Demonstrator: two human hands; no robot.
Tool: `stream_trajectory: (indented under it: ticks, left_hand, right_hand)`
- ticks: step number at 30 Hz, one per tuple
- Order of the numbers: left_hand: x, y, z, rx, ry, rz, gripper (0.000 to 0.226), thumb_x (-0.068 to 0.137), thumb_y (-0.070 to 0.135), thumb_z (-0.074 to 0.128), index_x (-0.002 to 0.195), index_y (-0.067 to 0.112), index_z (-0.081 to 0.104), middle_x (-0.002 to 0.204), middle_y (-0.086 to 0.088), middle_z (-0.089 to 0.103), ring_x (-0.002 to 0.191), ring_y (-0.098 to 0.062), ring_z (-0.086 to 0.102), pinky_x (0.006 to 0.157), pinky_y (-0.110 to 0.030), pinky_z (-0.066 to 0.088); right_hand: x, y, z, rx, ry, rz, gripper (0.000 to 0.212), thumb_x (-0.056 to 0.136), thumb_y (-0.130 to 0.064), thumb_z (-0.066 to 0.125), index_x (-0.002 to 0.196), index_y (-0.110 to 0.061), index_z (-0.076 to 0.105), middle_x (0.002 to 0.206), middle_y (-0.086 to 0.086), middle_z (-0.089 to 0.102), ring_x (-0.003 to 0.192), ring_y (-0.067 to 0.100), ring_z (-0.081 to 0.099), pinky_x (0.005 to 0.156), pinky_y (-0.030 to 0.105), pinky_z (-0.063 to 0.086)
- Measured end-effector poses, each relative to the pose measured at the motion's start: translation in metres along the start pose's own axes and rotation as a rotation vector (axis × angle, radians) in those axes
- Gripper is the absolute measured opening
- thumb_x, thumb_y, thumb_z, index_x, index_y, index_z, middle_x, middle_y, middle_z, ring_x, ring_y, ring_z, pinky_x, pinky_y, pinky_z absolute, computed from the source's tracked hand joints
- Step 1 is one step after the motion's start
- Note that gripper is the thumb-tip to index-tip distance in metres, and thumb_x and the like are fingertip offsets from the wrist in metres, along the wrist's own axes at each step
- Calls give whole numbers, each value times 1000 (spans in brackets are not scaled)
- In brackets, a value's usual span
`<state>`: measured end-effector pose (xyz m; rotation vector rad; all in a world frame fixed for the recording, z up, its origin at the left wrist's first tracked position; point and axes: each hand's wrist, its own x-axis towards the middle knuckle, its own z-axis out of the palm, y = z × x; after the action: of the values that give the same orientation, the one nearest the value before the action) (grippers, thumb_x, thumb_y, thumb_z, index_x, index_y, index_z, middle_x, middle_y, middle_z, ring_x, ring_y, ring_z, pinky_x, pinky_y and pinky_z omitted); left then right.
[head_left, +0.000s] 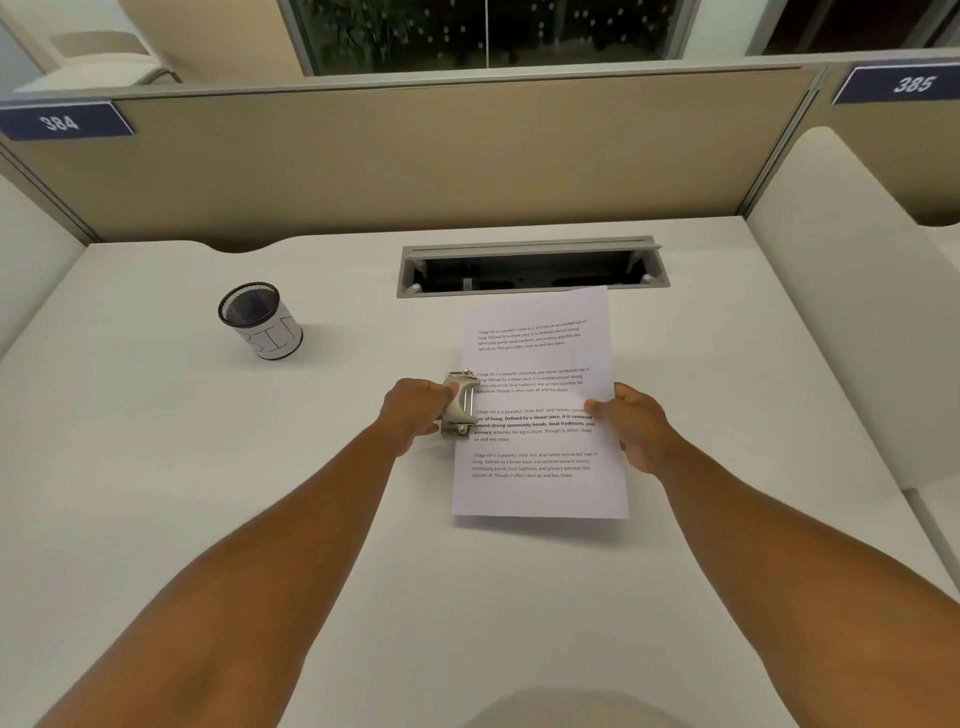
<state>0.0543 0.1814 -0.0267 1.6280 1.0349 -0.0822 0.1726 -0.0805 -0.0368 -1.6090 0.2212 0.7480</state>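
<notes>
Desk (208, 467): pale top, carries all items below.

Sheet (540, 452): one printed page with four text blocks. It lies right of centre, its near edge lifted slightly off the desk.

Right hand (636, 431): pinches the sheet's right edge, thumb on top and fingers curled beneath.

Left hand (415, 410): curled round the punch, thumb on its lever.

Punch (460, 405): small metal hole punch, seated over the sheet's left edge at about mid-height.

Progress: the sheet looks fed in and lined up. No holes show, and I cannot tell whether the lever has been pressed. Likely left: pressing down, then pulling the sheet out.

Cup (262, 322): black mesh pot with a white wrap lettered "BIN", standing upright well to the left. Its inside is dark and no contents can be made out.

Cable slot (530, 270): recessed tray just beyond the sheet's far edge, lid raised. Dark fittings show inside, with no cables visible.

Partition (415, 156): beige screen behind the desk.
</notes>
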Motion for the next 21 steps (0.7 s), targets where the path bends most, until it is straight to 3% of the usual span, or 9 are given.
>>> stream_trajectory:
  ticks: [5, 8, 11, 17, 21]
  left_hand:
    - [-2, -2, 2, -12, -2, -7, 21, 88, 31, 70, 84, 11, 69, 107, -15, 73, 104, -27, 70, 86, -37, 59]
    - [-3, -3, 4, -12, -4, -12, 20, 88, 29, 70, 81, 11, 67, 98, -13, 71, 92, -25, 69, 81, -33, 59]
    - [-3, -5, 8, 8, 8, -15, 20, 86, 28, 70, 80, 10, 68, 89, -8, 69, 83, -21, 67, 76, -30, 59]
    - [-2, -11, 17, 53, 20, -51, 24, 82, 29, 71, 86, 6, 70, 85, -7, 69, 80, -21, 69, 86, -39, 60]
    - [-6, -12, 22, 104, 20, -65, 22, 79, 28, 70, 83, 6, 70, 79, -6, 69, 75, -22, 70, 87, -44, 60]
  right_hand:
    - [1, 2, -1, -20, 9, 4, 17, 87, -5, 66, 97, -19, 70, 102, 2, 74, 89, 25, 71, 77, 37, 58]
    - [2, 5, -2, -34, 13, 10, 17, 88, -6, 66, 98, -19, 69, 102, 3, 74, 92, 27, 70, 82, 40, 58]
    - [2, 7, -4, -41, 15, 14, 17, 88, -6, 65, 100, -18, 69, 102, 3, 74, 88, 26, 70, 73, 35, 58]
    - [4, 15, -9, -54, 23, 39, 17, 88, -6, 65, 98, -19, 70, 99, 2, 74, 84, 23, 71, 64, 31, 56]
    - [7, 22, -13, -62, 28, 50, 17, 87, -7, 66, 98, -19, 70, 97, 4, 74, 82, 23, 71, 66, 31, 57]
